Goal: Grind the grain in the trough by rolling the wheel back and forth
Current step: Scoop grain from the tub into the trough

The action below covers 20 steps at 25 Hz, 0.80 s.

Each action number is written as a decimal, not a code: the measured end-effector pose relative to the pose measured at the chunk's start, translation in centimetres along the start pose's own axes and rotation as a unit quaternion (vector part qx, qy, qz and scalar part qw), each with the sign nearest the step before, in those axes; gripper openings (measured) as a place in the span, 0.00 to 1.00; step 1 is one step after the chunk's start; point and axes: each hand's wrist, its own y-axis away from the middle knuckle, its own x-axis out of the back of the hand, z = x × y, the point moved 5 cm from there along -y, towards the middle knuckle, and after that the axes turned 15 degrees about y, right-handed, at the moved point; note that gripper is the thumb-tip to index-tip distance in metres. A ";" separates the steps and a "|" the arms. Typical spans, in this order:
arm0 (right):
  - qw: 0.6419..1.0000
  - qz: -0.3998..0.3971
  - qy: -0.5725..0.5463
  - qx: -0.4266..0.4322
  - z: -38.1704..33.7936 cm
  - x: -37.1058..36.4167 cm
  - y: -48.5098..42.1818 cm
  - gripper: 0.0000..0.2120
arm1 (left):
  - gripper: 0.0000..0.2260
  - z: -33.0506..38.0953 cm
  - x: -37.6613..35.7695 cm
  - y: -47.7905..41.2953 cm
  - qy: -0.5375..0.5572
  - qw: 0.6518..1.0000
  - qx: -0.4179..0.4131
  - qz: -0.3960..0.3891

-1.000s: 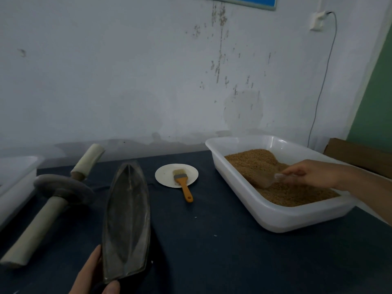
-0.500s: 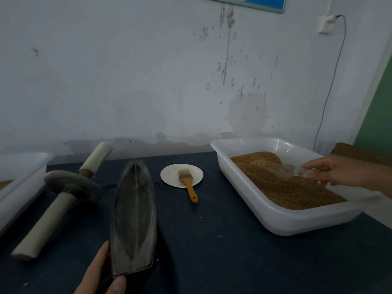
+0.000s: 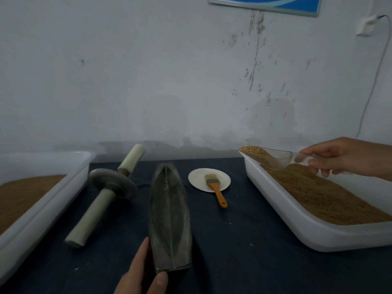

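A dark boat-shaped metal trough lies lengthwise on the dark cloth in the middle, with no grain visible in it. My left hand grips its near end, fingers on the left side and thumb at the near edge. The grinding wheel, a grey disc on a pale wooden axle, lies to the left of the trough. My right hand holds a clear plastic scoop heaped with brown grain, raised above the far corner of the white tub of grain on the right.
A small white plate with an orange-handled brush sits behind and right of the trough. Another white tub with brown grain stands at the left edge. A wall runs close behind the table, with a cable hanging at the right.
My right hand has lifted the scoop, now filled with grain, out of the tub's heap. My left hand stays on the trough's near end. The view has shifted.
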 end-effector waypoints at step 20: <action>0.980 -0.106 0.114 0.125 -17.0 -9.9 -1.5 0.11 | 0.35 -2.6 0.6 -0.2 -0.083 0.996 0.006 -0.018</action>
